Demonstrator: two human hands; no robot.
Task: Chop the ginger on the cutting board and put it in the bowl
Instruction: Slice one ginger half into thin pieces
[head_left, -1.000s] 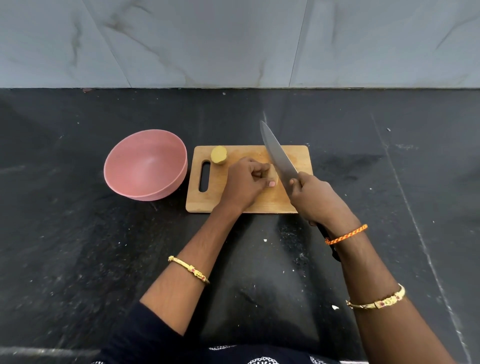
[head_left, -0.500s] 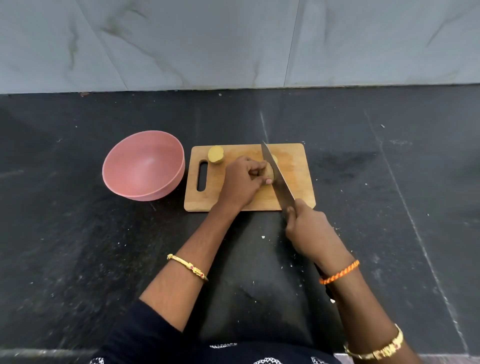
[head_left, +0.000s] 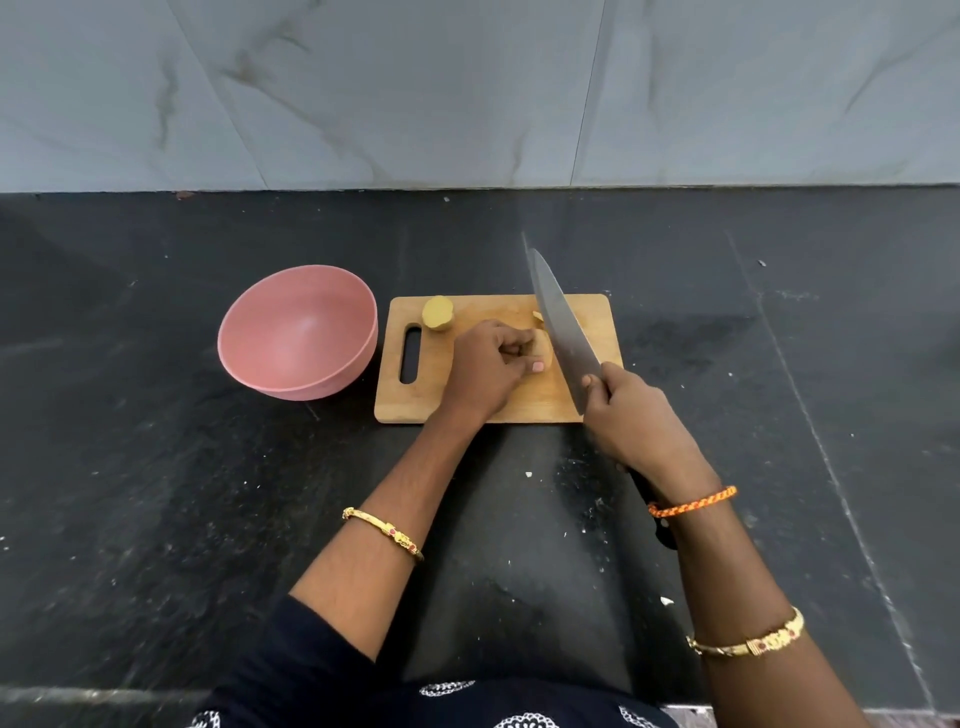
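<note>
A wooden cutting board (head_left: 519, 405) lies on the black counter. My left hand (head_left: 491, 371) holds a piece of ginger (head_left: 543, 347) down on the board with curled fingers; most of that piece is hidden. A thin cut slice (head_left: 538, 318) lies just beyond it. Another ginger chunk (head_left: 438, 313) sits at the board's far left corner. My right hand (head_left: 634, 415) grips the handle of a large knife (head_left: 563, 330), whose blade is raised right beside the held ginger. An empty pink bowl (head_left: 298, 332) stands left of the board.
The black stone counter (head_left: 156, 493) has white specks scattered on it. A grey marble wall (head_left: 467, 93) rises behind it. The counter's front edge runs just under my body.
The knife came down through the ginger half a second ago and has risen again, tip pointing away. A small slice now lies beyond the held piece. My left hand stayed put.
</note>
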